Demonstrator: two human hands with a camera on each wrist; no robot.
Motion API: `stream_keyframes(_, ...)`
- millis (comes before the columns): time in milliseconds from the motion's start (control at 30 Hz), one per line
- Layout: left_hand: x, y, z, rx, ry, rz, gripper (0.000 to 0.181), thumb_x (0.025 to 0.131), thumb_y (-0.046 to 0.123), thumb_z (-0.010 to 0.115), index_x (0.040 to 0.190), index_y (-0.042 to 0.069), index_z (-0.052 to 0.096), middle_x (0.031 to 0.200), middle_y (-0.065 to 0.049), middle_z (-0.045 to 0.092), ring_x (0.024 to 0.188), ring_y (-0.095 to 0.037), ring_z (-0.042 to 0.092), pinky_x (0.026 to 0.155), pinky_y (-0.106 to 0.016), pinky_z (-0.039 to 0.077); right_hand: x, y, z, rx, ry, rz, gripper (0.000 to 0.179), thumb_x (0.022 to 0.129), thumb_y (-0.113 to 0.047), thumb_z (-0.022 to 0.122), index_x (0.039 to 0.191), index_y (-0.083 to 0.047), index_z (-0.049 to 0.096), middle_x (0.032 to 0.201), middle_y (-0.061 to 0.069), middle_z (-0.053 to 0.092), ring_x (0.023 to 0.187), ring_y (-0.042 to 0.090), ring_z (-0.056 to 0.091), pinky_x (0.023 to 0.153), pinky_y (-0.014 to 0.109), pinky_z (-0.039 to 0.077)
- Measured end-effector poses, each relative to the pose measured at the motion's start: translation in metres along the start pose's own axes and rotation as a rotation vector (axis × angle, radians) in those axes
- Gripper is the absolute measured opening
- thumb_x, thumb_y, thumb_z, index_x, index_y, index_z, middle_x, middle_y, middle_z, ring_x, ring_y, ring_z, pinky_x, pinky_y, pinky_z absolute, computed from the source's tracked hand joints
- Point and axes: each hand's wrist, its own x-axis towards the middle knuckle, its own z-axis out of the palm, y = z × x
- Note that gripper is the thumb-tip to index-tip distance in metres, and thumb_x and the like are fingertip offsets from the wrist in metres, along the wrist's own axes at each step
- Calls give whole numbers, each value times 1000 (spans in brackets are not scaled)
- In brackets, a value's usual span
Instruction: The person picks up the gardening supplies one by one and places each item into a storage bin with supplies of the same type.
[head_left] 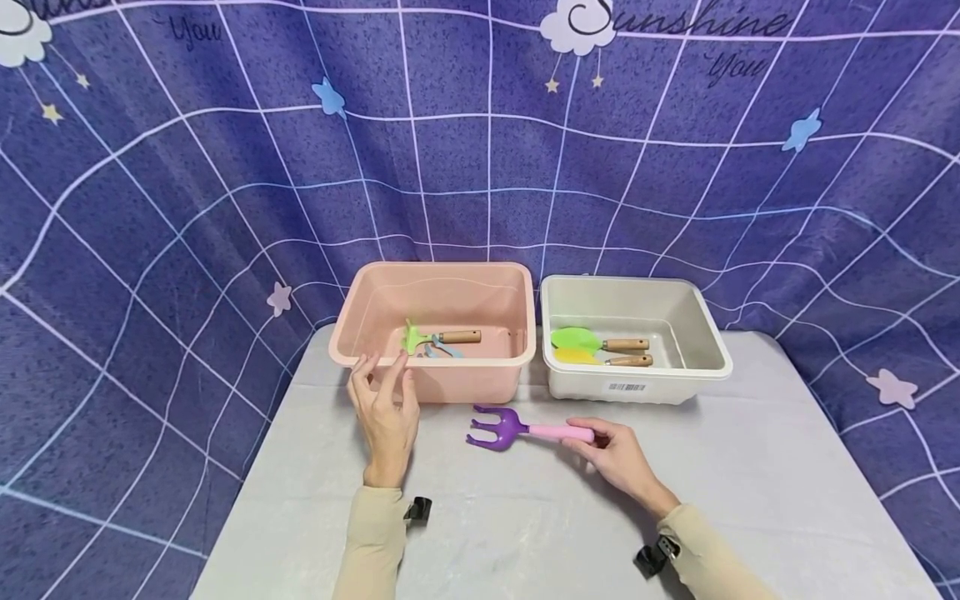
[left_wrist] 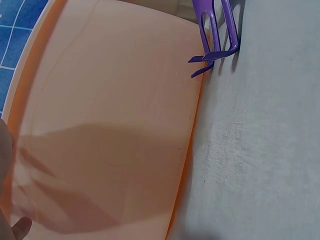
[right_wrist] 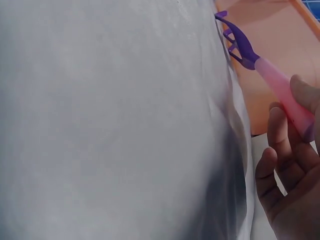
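Note:
My right hand (head_left: pixel 617 457) pinches the pink handle of a purple hand fork (head_left: pixel 498 428), its tines pointing left. The fork is held in front of the pink bin (head_left: pixel 468 383); the right wrist view shows thumb and fingers on the handle end (right_wrist: pixel 287 92). My left hand (head_left: pixel 386 421) rests its fingertips at the bin's front rim, the thumb beside the outer front wall. Inside that bin lie a small green rake (head_left: pixel 411 337) with a wooden handle and a light blue tool (head_left: pixel 444 347), partly hidden by the rim.
Right of the pink bin stands a white bin (head_left: pixel 637 385). It holds a green trowel (head_left: pixel 576 338) and a yellow trowel (head_left: pixel 576 357), both wooden-handled. Both bins stand on a table with a pale grey cloth (head_left: pixel 517 525). A blue patterned curtain (head_left: pixel 465 150) hangs behind.

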Motion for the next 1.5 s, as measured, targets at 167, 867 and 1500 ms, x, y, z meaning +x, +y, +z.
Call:
stream_keyframes(167, 0, 0, 0, 3, -1, 1, 27, 97, 11, 75, 124, 15, 81, 135, -31, 58, 138, -52, 48, 125, -55, 36, 1, 4, 0, -9, 12, -20, 35, 90, -14, 86, 122, -4, 78, 86, 10, 78, 53, 21, 66, 46, 22, 52)
stream_keyframes(867, 0, 0, -2, 8, -11, -2, 27, 98, 11, 75, 124, 16, 81, 136, -31, 58, 141, -48, 48, 125, -56, 37, -2, 2, -7, -79, 63, 12, 30, 88, -15, 87, 117, -8, 81, 84, 4, 77, 59, 0, 58, 52, 20, 50)
stream_keyframes(1500, 0, -1, -1, 8, -7, -2, 26, 98, 13, 74, 124, 16, 81, 135, -32, 58, 139, -50, 48, 123, -56, 38, -3, -2, -12, -9, 49, 60, 32, 90, -16, 86, 119, -4, 79, 76, 11, 76, 53, 11, 64, 48, 21, 50)
